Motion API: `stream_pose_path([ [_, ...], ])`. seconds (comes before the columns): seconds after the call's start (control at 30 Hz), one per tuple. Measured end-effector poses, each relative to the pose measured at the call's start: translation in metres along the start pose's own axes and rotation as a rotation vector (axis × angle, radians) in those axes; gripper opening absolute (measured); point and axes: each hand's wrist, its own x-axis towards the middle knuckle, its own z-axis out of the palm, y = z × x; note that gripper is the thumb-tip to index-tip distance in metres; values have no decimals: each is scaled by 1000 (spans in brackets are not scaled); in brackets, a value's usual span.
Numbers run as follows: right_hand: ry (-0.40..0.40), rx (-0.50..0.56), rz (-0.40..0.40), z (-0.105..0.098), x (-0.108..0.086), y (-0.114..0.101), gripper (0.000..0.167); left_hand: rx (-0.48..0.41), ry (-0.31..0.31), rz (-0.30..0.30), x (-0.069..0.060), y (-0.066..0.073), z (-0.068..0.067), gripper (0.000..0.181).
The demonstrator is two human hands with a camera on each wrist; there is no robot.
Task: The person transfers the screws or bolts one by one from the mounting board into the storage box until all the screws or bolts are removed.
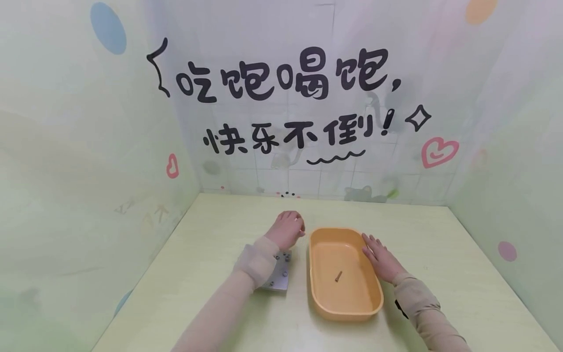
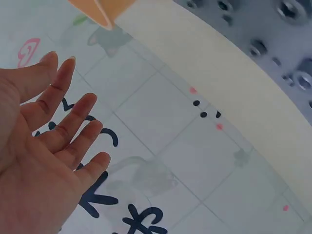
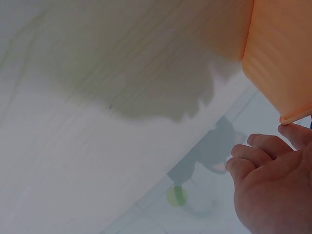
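Note:
Above the table, just beyond a silver metal block (image 1: 281, 276), hovers my left hand (image 1: 287, 229). Its fingers (image 2: 80, 129) are loosely bent, with nothing visible between them in the left wrist view. Screw heads (image 2: 291, 9) stud the block's top; the left forearm covers part of it. My right hand (image 1: 383, 261) rests along the right side of an orange plastic tray (image 1: 345, 309), fingers fairly straight. In the right wrist view a fingertip (image 3: 287, 129) touches the tray's rim. One small screw (image 1: 338, 276) lies on the tray's floor.
The pale wooden table (image 1: 444, 274) reaches back to a wall (image 1: 281, 181) with printed black characters. Side walls enclose it left and right. The tray stands right of the metal block, with a strip of table between them.

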Motion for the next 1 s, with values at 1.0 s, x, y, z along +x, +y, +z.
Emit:
stream_pose_path([
  [1.0, -3, 11, -8, 0, 0, 1, 51, -44, -30, -170, -52, -68, 34, 9],
])
